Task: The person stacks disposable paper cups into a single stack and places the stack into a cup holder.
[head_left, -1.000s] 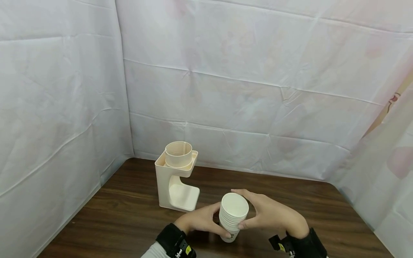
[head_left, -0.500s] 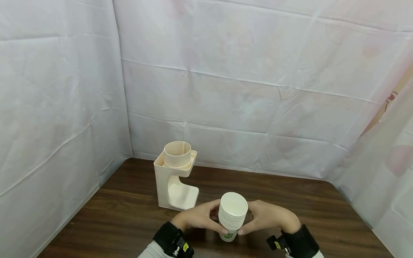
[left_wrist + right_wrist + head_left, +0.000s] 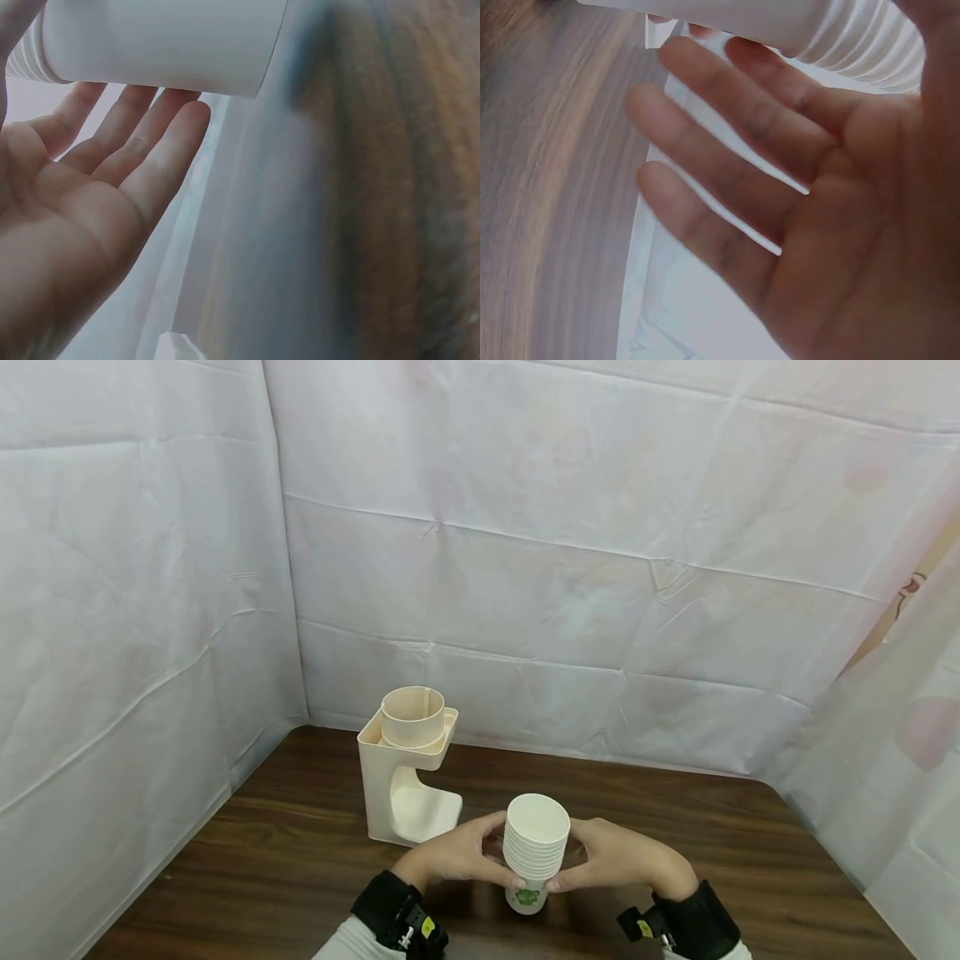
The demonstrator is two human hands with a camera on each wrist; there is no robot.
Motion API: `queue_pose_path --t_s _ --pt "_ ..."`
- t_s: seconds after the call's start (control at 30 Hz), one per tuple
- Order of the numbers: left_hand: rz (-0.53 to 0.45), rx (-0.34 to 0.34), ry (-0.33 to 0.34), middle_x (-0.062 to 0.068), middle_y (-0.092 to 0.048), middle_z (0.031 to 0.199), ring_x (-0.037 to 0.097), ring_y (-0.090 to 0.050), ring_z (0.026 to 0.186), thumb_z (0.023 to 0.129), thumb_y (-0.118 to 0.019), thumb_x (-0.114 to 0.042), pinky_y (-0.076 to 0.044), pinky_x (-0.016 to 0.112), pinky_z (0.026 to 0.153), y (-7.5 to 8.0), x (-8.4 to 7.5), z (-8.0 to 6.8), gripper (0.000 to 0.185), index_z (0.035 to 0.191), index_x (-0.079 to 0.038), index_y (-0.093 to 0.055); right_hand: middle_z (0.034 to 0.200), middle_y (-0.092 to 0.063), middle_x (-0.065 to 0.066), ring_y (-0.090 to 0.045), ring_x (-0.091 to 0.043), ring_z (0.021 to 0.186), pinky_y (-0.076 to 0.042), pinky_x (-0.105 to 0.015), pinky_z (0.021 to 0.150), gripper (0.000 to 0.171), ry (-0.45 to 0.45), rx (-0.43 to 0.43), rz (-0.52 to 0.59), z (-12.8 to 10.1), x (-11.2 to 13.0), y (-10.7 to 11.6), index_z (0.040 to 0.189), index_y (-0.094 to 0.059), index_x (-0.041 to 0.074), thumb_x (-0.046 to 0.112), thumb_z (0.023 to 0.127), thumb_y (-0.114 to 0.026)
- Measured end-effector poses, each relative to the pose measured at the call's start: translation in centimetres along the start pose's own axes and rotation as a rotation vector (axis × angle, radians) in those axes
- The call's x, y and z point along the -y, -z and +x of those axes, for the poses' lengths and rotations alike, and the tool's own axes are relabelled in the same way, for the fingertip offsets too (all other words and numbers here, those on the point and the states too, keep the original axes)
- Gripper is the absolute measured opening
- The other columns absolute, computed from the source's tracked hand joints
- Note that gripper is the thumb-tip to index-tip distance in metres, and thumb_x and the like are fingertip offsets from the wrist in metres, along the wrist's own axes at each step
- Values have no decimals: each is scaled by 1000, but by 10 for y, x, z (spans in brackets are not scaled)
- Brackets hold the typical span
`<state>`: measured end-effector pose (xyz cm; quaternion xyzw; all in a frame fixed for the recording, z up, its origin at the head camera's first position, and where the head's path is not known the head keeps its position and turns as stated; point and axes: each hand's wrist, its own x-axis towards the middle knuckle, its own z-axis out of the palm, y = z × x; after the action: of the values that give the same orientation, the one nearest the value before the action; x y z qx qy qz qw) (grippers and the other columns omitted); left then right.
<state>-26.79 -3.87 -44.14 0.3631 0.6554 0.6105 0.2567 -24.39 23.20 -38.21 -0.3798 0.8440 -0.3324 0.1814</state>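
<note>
White creased sheets (image 3: 525, 568) wall in our dark wood-grain table (image 3: 285, 868). A cream plastic dispenser (image 3: 408, 766), boxy with a round collar on top, stands at the table's back left. Just in front and right of it, we hold a stack of paper cups (image 3: 533, 847), smooth white with ribbed nested rims, a green print on the lowest. Our left hand (image 3: 457, 857) and right hand (image 3: 615, 857) pinch it from either side, thumbs curled round, other fingers loose. We judge the stack is being lifted; next it needs carrying upright above the dispenser's collar.
</note>
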Motion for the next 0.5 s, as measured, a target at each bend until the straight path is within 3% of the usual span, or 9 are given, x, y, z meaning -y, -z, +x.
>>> queue_pose_path --t_s 0.13,0.27,0.4,0.5 --pt "-17 -23 -31 4 -63 126 20 -62 116 83 -82 -7 -50 34 96 3 -3 0 72 144 -10 -43 127 -65 3 -63 -17 114 -53 -40 91 75 32 -31 46 2 0 0 150 -35 6 34 93 -74" --pt "-29 -48 -48 6 -64 125 22 -62 116 84 -81 -7 -50 35 97 4 -6 -1 68 141 -7 -45 131 -63 4 -59 -17 120 -50 -46 96 82 41 -79 5 4 2 0 156 -24 7 36 95 -71" --pt "-31 -84 -65 7 -63 127 22 -62 117 84 -81 -7 -49 35 98 6 -10 -3 68 142 -8 -45 131 -63 6 -58 -19 122 -47 -51 98 82 44 -133 -41 5 4 0 158 -22 11 39 96 -69" --pt "-18 -108 -75 7 -62 128 22 -61 119 85 -81 -10 -48 34 99 8 -15 -5 68 143 -9 -45 131 -62 4 -59 -19 120 -50 -47 95 80 55 -167 -33 6 5 -1 158 -21 14 37 97 -68"
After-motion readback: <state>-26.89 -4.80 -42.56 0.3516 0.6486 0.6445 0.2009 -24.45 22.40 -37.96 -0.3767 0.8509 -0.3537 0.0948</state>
